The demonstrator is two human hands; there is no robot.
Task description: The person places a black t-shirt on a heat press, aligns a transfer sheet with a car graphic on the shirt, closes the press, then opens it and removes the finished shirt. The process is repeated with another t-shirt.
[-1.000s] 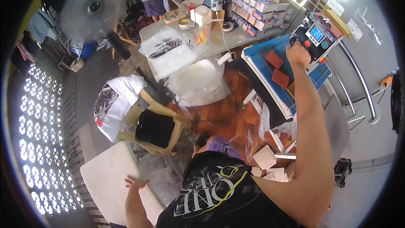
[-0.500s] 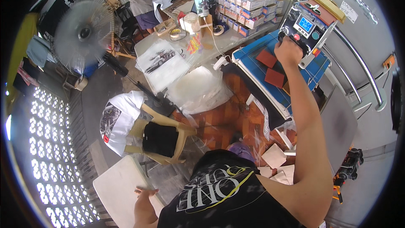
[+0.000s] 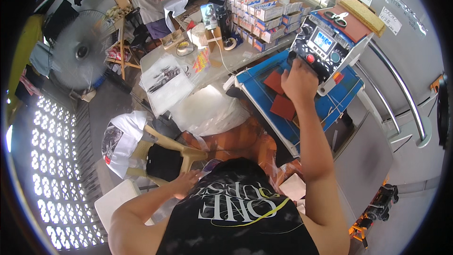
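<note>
My right hand (image 3: 298, 80) is raised and shut on the black handle (image 3: 293, 59) of a heat press, just under its control box (image 3: 325, 42) with a small screen and a red button. Below it lies the blue press bed (image 3: 257, 89) with two dark red pads (image 3: 283, 107). Low beside my body, my left hand (image 3: 185, 182) has its fingers spread and holds nothing. It is next to a beige plastic chair (image 3: 188, 152) that carries a folded black garment (image 3: 163, 163) and a white printed t-shirt (image 3: 120, 137).
Clear plastic bags (image 3: 207, 111) and a bagged printed shirt (image 3: 165, 80) lie on a table left of the press. Stacked boxes (image 3: 264, 9), a floor fan (image 3: 78, 52) and another person (image 3: 148, 0) are behind. A white board (image 3: 113, 203) sits lower left, a steel rail (image 3: 401, 94) at right.
My left hand has left the white board at lower left and come up beside the chair. My right hand stays on the press handle while the view has shifted.
</note>
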